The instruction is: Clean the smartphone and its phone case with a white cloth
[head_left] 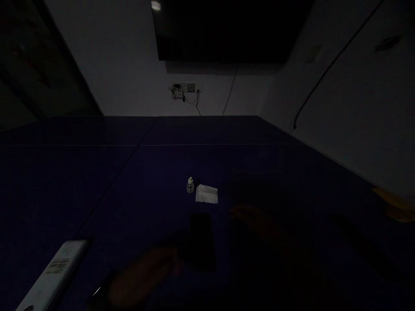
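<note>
Between your left hand point(142, 274) and right hand point(259, 220), grips too dark to tell, one phone point(202, 242) points lengthwise away, toward one bottle point(190, 186), one cloth point(206, 194).

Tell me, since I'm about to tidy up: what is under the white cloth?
The white cloth lies on the dark blue tabletop, beside the small bottle. Nothing visibly sticks out past its edges, but whatever is directly beneath is covered and cannot be seen.

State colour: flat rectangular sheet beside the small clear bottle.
The flat rectangular sheet looks white; best seen in the head view.
</note>
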Demonstrator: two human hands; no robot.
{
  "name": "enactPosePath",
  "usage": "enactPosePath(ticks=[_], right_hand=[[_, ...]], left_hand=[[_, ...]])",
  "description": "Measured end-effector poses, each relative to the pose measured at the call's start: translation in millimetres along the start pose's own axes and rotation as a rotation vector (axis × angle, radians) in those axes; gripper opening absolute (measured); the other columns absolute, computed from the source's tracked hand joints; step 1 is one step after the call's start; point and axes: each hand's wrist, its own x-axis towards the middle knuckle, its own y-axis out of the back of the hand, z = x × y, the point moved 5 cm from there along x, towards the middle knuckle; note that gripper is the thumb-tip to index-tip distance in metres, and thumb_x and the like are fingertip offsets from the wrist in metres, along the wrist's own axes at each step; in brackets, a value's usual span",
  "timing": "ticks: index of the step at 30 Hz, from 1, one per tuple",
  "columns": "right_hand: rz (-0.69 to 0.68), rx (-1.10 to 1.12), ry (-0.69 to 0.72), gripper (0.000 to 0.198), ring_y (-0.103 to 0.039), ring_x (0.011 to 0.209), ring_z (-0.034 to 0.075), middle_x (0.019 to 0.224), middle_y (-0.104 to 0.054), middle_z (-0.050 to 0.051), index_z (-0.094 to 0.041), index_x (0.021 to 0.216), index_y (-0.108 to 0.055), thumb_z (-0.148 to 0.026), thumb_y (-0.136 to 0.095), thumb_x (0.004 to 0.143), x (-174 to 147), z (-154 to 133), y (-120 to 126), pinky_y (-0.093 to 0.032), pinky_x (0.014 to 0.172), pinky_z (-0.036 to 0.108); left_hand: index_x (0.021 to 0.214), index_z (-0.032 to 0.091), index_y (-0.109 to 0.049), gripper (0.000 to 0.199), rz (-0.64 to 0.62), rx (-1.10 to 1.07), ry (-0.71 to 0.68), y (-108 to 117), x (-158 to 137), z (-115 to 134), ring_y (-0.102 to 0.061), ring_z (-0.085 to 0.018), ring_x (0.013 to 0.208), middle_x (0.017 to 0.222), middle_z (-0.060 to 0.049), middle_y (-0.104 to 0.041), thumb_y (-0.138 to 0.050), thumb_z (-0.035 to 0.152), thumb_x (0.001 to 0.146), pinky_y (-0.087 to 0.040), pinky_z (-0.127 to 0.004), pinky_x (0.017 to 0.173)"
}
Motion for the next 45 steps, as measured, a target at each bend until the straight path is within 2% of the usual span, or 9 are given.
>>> enactPosePath(ticks=[3,5,7,10,14,18,22,34,45], right_hand=[[0.110,0.049,0.086,0.024,-0.066,0.102,0.022,0.116,-0.068,0.008,-0.017,0.114,-0.066,-0.035,-0.055,0.102,65.2,-11.0,-31.4,-0.055,0.090,0.043],[0.184,0.057,0.140,0.032,-0.067,0.102,0.023,0.108,-0.072,0.008,-0.022,0.107,-0.070,-0.033,-0.040,0.104,90.0,-13.6,-49.1,-0.054,0.090,0.040],[0.219,0.044,0.207,0.031,-0.067,0.098,0.025,0.102,-0.072,0.009,-0.022,0.104,-0.070,-0.032,-0.041,0.100,99.4,-14.3,-61.8,-0.054,0.088,0.041],[0.212,-0.006,0.319,0.023,-0.065,0.095,0.025,0.099,-0.071,0.010,-0.021,0.102,-0.071,-0.028,-0.051,0.093,95.6,-16.3,-71.1,-0.052,0.088,0.042],[0.140,-0.110,0.410,0.025,-0.061,0.106,0.027,0.113,-0.068,0.011,-0.022,0.111,-0.071,-0.024,-0.059,0.089,86.9,-21.4,-75.1,-0.046,0.097,0.045],[0.062,-0.228,0.411,0.028,-0.057,0.113,0.027,0.124,-0.065,0.009,-0.025,0.116,-0.071,-0.023,-0.058,0.091,86.2,-25.5,-80.4,-0.042,0.100,0.045],[0.033,-0.329,0.392,0.032,-0.055,0.116,0.029,0.134,-0.063,0.008,-0.027,0.123,-0.069,-0.024,-0.055,0.095,85.9,-31.0,-85.1,-0.040,0.097,0.047],[0.022,-0.419,0.407,0.036,-0.053,0.119,0.029,0.140,-0.062,0.007,-0.028,0.129,-0.066,-0.022,-0.052,0.096,82.6,-31.0,-86.1,-0.040,0.097,0.047],[0.035,-0.393,0.391,0.039,-0.051,0.118,0.031,0.139,-0.061,0.007,-0.030,0.129,-0.067,-0.022,-0.055,0.093,87.8,-37.0,-85.0,-0.040,0.093,0.048]], left_hand=[[0.123,0.016,-0.062,0.032,0.017,-0.154,0.047,-10.5,65.5,-13.5,-0.067,-0.021,0.095,0.120,-0.009,-0.065,-0.060,0.038,0.100,-0.059,-0.040,0.083],[0.120,0.016,-0.061,0.027,0.066,-0.235,0.069,-15.3,100.6,-19.9,-0.068,-0.019,0.089,0.111,-0.007,-0.067,-0.063,0.034,0.100,-0.059,-0.035,0.075],[0.117,0.015,-0.062,0.028,0.123,-0.292,0.073,-17.7,124.2,-24.3,-0.068,-0.018,0.084,0.106,-0.006,-0.067,-0.061,0.037,0.100,-0.059,-0.034,0.072],[0.114,0.015,-0.063,0.027,0.158,-0.327,0.052,-20.4,140.6,-28.0,-0.067,-0.018,0.086,0.106,-0.006,-0.067,-0.061,0.037,0.100,-0.059,-0.035,0.075],[0.111,0.015,-0.063,0.026,0.124,-0.307,0.014,-23.9,145.3,-28.6,-0.066,-0.018,0.083,0.099,-0.004,-0.067,-0.060,0.038,0.100,-0.057,-0.036,0.076],[0.110,0.016,-0.064,0.025,0.076,-0.269,-0.020,-25.5,146.9,-26.4,-0.064,-0.018,0.080,0.092,-0.002,-0.067,-0.060,0.038,0.099,-0.054,-0.036,0.078],[0.106,0.016,-0.065,0.028,0.063,-0.245,-0.046,-24.0,146.9,-24.0,-0.066,-0.019,0.087,0.096,-0.004,-0.068,-0.057,0.042,0.101,-0.053,-0.039,0.083],[0.103,0.017,-0.067,0.026,0.088,-0.195,-0.028,-25.3,144.5,-22.0,-0.064,-0.017,0.075,0.083,-0.001,-0.067,-0.052,0.039,0.102,-0.053,-0.034,0.074],[0.113,0.015,-0.064,0.025,0.052,-0.124,-0.050,-26.7,147.3,-26.1,-0.068,-0.019,0.090,0.108,-0.006,-0.068,-0.061,0.036,0.100,-0.058,-0.039,0.081]])
